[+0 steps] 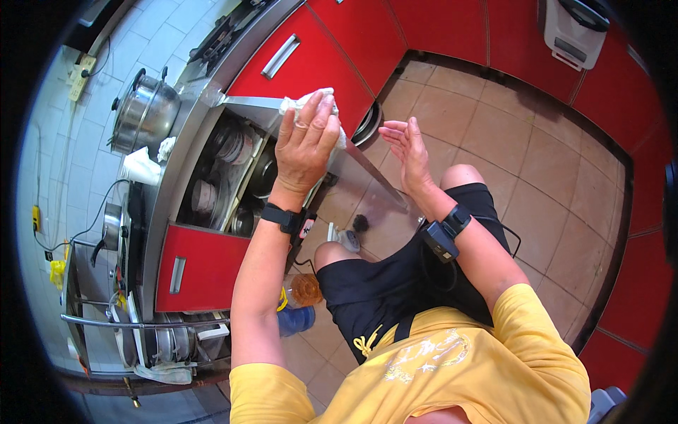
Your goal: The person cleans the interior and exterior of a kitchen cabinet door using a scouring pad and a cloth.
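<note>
My left hand presses a crumpled white cloth or paper wipe against the upper edge of an open cabinet door. The door stands out from the cabinet, and its inner side looks pale and shiny. Beside the door, my right hand is raised with its palm turned towards it, holding nothing. Behind my left wrist, the opened cabinet shows shelves with pots and bowls, partly hidden by my arm.
On the steel counter stand a steamer pot and a white paper roll. A dish rack is at lower left. Near my left knee are a bottle of amber liquid and a dark scrubber on the tiled floor.
</note>
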{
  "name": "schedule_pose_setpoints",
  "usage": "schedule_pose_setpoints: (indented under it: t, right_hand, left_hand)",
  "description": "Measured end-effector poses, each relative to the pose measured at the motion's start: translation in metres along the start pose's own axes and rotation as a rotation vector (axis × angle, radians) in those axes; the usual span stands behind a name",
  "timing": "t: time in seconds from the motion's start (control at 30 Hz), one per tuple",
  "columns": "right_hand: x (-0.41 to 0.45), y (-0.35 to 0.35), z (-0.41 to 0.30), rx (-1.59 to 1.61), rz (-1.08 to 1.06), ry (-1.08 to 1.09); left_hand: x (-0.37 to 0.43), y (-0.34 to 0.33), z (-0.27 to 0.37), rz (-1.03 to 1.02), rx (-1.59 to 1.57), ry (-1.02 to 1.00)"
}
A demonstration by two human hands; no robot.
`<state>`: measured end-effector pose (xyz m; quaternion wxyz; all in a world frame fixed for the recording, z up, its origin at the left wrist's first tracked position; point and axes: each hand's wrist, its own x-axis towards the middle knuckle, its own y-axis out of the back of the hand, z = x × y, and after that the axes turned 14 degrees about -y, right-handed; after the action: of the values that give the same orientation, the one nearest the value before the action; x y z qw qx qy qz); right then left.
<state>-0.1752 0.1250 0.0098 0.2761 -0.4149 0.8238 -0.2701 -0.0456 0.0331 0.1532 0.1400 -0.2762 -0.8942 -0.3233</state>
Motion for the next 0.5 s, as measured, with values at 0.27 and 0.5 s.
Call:
schedule_pose_setpoints:
  t: [0.27, 0.5]
  right_hand:
    - [-0.002, -0.013, -0.001, -0.031, -0.108, 0.139]
    - [-0.009, -0.014, -0.001, -0.05, -0.14, 0.197]
  left_hand:
    - [-0.021, -0.025, 0.041, -0.18, -0.105, -0.171]
    - [-0.034, -0.031, 0.093, -0.169, -0.52, -0.097]
